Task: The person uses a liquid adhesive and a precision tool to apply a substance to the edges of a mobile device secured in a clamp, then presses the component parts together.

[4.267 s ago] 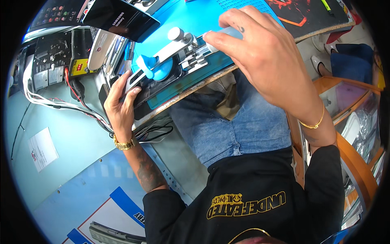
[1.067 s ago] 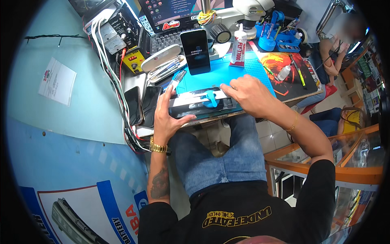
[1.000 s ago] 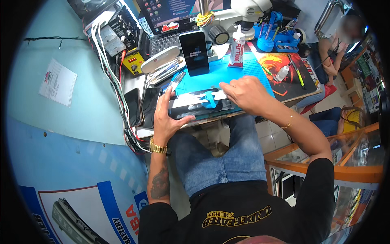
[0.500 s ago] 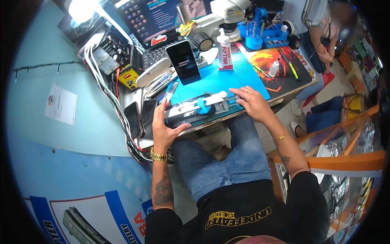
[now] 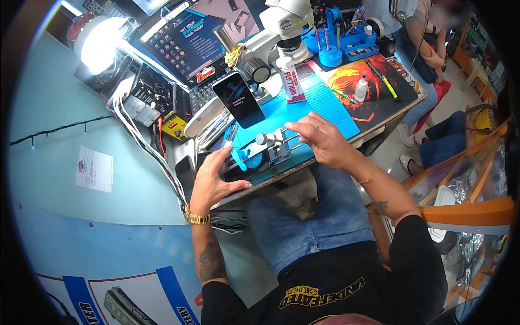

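A metal jig with a round white knob, thin rods and a blue suction cup lies along the front edge of the blue mat. My left hand grips its left end, thumb along the near side, fingertips partly hidden. My right hand is closed with thumb and forefinger on the right end of the jig, by the rods. Just behind the jig a black smartphone stands upright. A white-and-red glue tube stands to its right.
A laptop, microscope and bright lamp line the back. A power supply with cables is at left. A blue organizer, dropper bottle and dark mat are at right. Another person sits beyond; glass cases stand right.
The view has shifted. Since half a second ago the jig's left end has swung toward me, with more of its rods showing, and my right hand is higher and more curled at the right end.
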Demonstrator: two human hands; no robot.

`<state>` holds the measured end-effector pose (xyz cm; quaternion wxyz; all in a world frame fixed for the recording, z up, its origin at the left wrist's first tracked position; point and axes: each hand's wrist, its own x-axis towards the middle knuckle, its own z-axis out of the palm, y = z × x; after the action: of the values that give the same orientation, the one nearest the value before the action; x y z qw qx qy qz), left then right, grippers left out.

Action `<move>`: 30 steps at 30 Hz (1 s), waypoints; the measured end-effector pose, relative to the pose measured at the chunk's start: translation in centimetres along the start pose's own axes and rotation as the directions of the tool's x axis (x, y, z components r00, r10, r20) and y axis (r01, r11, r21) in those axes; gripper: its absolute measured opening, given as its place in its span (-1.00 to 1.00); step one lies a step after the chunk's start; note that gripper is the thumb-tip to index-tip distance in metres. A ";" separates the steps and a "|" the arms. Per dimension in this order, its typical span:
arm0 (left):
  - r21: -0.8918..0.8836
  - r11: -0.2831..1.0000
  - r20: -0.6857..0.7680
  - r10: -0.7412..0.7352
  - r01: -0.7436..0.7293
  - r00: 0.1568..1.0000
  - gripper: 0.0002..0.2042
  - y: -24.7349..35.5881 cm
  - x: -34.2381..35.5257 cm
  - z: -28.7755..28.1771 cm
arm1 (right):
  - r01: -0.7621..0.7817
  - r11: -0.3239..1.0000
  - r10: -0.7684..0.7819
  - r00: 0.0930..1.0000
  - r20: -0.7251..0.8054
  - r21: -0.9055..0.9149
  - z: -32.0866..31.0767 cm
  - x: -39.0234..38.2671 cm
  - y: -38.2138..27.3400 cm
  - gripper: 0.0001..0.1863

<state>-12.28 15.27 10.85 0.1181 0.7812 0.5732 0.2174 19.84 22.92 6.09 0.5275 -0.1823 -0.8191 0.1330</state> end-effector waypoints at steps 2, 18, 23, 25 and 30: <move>-0.071 0.997 0.102 0.049 -0.042 0.994 -0.01 0.3 1.4 0.1 | 0.121 0.990 -0.120 0.992 0.025 -0.066 -0.1 0.5 0.5 -0.35; -0.116 0.983 0.376 -0.090 0.143 0.922 -0.08 1.9 4.8 0.1 | -0.057 0.997 0.052 0.993 -0.103 -0.048 1.3 2.0 2.1 -0.42; -0.068 0.997 0.228 0.050 -0.035 0.972 -0.16 0.9 3.8 0.6 | -0.074 0.997 0.076 0.994 -0.079 0.029 0.3 2.9 1.3 -0.52; -0.092 0.996 0.237 0.027 -0.005 0.971 -0.15 1.4 3.8 0.1 | -0.054 0.996 0.063 0.990 -0.126 0.069 0.3 2.9 1.1 -0.59; -0.220 0.976 0.357 0.069 0.012 0.932 -0.19 2.9 4.5 -1.0 | 0.140 0.989 -0.126 0.969 -0.212 0.054 -0.5 2.0 0.7 -0.67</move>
<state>-9.19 18.54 13.90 0.3035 0.7985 0.5027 0.1328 19.62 24.42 7.65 0.6240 -0.1218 -0.7647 0.1056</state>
